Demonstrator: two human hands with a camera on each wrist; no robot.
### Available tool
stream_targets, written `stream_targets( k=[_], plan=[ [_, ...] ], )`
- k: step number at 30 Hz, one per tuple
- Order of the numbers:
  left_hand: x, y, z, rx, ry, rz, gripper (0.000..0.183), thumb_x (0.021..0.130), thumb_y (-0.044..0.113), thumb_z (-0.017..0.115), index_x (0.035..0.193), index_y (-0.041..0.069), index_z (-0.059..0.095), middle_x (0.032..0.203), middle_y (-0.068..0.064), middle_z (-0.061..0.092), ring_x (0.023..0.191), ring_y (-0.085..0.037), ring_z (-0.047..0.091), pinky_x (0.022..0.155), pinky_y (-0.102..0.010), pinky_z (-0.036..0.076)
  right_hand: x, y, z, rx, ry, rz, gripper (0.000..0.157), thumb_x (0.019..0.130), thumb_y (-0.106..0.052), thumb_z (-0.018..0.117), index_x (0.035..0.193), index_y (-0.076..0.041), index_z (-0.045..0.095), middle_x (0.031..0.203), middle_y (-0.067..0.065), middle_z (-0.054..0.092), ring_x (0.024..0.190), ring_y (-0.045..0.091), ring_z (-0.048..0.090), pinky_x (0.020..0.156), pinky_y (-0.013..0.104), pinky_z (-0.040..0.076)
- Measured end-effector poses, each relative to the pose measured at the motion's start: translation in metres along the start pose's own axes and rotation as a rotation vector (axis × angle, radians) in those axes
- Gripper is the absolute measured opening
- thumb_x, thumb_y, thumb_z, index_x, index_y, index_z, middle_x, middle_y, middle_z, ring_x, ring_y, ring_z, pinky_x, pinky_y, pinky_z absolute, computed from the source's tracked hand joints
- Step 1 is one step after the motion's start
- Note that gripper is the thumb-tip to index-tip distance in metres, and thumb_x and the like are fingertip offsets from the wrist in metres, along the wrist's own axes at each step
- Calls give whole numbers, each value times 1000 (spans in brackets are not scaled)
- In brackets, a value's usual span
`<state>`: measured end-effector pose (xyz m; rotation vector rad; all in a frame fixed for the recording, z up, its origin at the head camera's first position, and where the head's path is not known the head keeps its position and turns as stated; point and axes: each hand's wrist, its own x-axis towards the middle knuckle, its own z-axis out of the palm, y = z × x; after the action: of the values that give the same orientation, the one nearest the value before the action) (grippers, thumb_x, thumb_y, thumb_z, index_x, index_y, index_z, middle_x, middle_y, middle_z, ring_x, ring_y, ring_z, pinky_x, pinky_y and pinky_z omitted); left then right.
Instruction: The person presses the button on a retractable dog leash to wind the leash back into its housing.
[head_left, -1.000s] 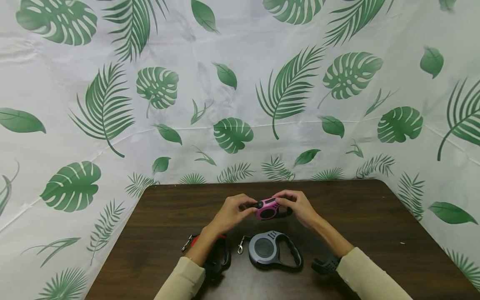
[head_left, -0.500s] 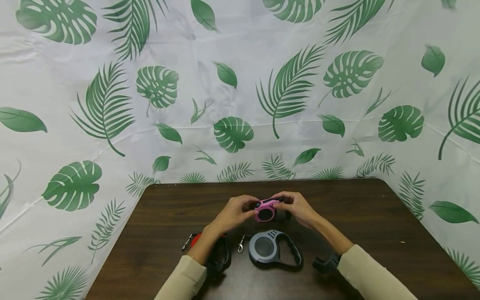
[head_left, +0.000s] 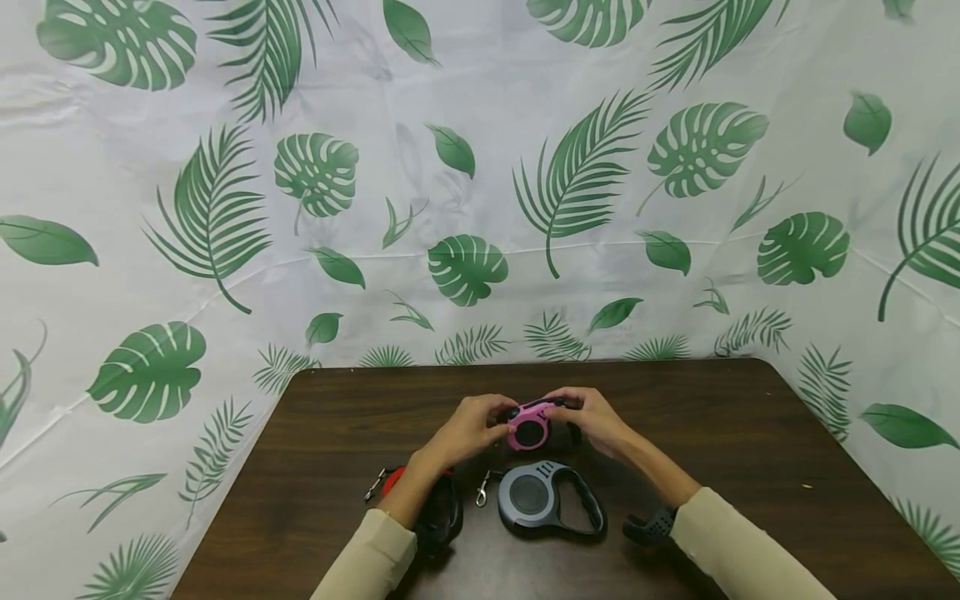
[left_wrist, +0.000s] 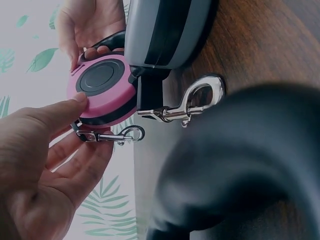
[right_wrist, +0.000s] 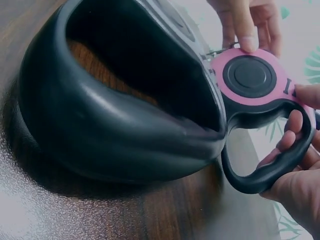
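Note:
A pink and black retractable dog leash (head_left: 529, 429) is held up between both hands over the table. My left hand (head_left: 472, 427) pinches its round casing, thumb on the front face, as the left wrist view shows. The leash's small metal clip (left_wrist: 112, 135) hangs by the left fingers. My right hand (head_left: 592, 419) grips the black loop handle (right_wrist: 272, 172), with fingers through the loop and the thumb near the casing's top edge. Just in front, a grey and black retractable leash (head_left: 525, 497) lies on the table, its silver clip (head_left: 482, 493) to its left.
A red and black retractable leash (head_left: 441, 517) lies partly hidden under my left forearm. Near my right sleeve is a black strap-like item (head_left: 647, 528). The dark wooden table (head_left: 330, 433) ends against a white leaf-print backdrop (head_left: 390, 275).
The pink leash has turned to show more of its round face and has come slightly lower. My right thumb has moved onto the casing. The leashes on the table stay put.

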<state>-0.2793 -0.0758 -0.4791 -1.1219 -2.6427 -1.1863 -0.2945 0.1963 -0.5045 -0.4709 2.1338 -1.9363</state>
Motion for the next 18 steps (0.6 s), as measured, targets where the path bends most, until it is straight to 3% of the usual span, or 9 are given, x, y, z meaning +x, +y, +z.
stream_targets(
  k=[9, 15, 18],
  plan=[
    [2, -4, 1, 64, 6, -4, 35, 95, 2, 79, 127, -3, 69, 121, -19, 74, 108, -30, 74, 92, -43, 61, 7, 1, 4, -57, 57, 28, 30, 98, -13, 77, 122, 5, 72, 105, 4, 76, 98, 16, 68, 88, 31, 56],
    [0, -5, 2, 76, -11, -44, 42, 92, 0, 82, 131, -2, 67, 125, -18, 73, 113, -30, 72, 97, -44, 59, 10, 0, 8, -129, 102, 12, 31, 95, -10, 80, 120, 6, 72, 98, 4, 74, 87, 16, 62, 73, 30, 50],
    [0, -5, 2, 77, -24, -61, 43, 92, 0, 81, 133, -2, 66, 127, -18, 72, 115, -30, 71, 99, -44, 58, 11, 2, 8, -161, 109, -3, 34, 92, -6, 82, 122, 7, 71, 100, 7, 73, 90, 16, 62, 72, 26, 52]
  ],
)
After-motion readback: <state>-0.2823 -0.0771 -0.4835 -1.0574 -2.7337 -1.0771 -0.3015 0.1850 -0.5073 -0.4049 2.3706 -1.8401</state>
